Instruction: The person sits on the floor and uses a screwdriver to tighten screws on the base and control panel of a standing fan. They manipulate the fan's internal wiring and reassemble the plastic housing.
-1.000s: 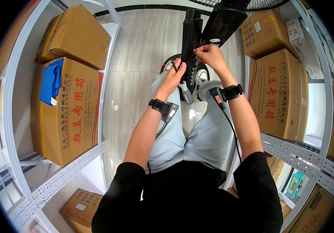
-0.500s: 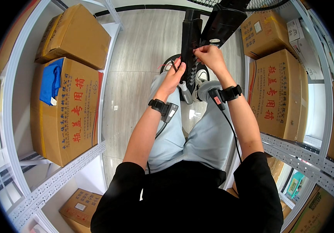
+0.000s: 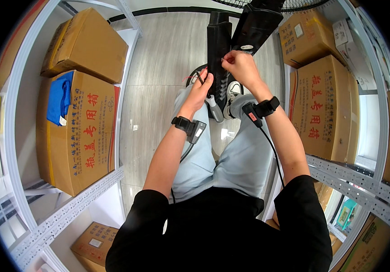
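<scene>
Your left hand (image 3: 200, 89) pinches a thin red wire (image 3: 189, 79) beside the black panel (image 3: 217, 50). The panel's long axis points 12 o'clock. Your right hand (image 3: 240, 67) is closed on the wire's end at the panel's 3 o'clock edge.

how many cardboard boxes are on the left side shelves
3. A plain box lies on top, a larger red-printed box with a blue cloth on it stands below, and a small box sits on the lowest shelf. Others may be hidden beyond the frame.
</scene>
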`<move>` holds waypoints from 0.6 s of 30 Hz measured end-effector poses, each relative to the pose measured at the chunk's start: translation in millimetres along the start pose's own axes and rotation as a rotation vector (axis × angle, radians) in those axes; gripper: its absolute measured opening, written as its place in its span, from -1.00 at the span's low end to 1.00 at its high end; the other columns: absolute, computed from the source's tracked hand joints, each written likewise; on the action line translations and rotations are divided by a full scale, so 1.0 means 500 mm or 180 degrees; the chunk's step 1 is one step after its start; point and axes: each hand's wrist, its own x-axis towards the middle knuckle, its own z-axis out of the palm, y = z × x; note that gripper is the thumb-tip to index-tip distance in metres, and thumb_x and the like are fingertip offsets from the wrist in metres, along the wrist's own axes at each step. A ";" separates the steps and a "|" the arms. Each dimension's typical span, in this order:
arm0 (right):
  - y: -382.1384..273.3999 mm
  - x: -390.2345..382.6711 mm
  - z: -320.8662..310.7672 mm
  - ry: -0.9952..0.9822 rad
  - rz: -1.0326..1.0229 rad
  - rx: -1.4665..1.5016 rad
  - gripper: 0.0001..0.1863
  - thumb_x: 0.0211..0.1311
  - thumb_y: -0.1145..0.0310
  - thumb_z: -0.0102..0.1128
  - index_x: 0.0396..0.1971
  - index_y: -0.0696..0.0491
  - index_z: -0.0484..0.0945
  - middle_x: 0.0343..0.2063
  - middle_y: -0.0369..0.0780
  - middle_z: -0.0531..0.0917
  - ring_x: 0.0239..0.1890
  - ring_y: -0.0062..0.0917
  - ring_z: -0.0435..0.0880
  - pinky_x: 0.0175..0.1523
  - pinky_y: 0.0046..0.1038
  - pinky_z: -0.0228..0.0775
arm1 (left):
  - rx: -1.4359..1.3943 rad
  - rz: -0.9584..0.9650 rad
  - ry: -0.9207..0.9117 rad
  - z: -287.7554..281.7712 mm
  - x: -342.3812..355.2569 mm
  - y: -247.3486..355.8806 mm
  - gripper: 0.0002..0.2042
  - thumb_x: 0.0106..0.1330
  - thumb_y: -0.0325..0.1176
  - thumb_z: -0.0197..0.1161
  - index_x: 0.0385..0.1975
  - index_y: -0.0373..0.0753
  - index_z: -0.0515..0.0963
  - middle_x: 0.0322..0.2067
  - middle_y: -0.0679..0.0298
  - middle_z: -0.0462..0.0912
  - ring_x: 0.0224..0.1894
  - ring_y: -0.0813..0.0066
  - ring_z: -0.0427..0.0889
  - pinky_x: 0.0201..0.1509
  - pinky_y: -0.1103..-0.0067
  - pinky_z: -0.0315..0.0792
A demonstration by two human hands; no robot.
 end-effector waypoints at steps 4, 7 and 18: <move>0.007 -0.010 0.003 0.0193 -0.0255 0.0009 -0.81 0.06 0.38 0.27 -0.39 0.22 0.62 -0.41 -0.05 0.65 -0.37 -0.26 0.66 -0.25 -0.39 0.49 | -0.0248 0.0156 -0.0058 -0.025 0.023 -0.033 -0.54 0.48 -0.21 -0.04 0.28 -0.27 0.18 0.13 0.34 0.39 0.15 0.61 0.36 0.23 0.60 0.25; 0.022 -0.037 0.007 0.0466 -0.0100 0.0403 -0.80 0.10 0.36 0.28 -0.34 0.16 0.62 -0.41 -0.15 0.62 -0.39 -0.44 0.65 -0.30 -0.46 0.46 | -0.0503 0.0151 -0.0144 -0.013 0.023 -0.020 -0.59 0.48 -0.21 -0.05 0.24 -0.23 0.24 0.07 0.35 0.46 0.09 0.59 0.44 0.17 0.58 0.33; -0.060 -0.245 0.063 -0.0086 -0.0462 -0.0438 -0.46 -0.12 0.24 0.43 -0.14 0.13 0.43 -0.33 -0.12 0.49 -0.32 -0.21 0.58 -0.23 -0.26 0.46 | -0.1704 0.0245 0.0362 -0.018 0.022 -0.004 -0.71 0.47 -0.12 -0.08 0.04 -0.13 0.33 -0.06 0.29 0.54 -0.02 0.44 0.55 0.09 0.42 0.44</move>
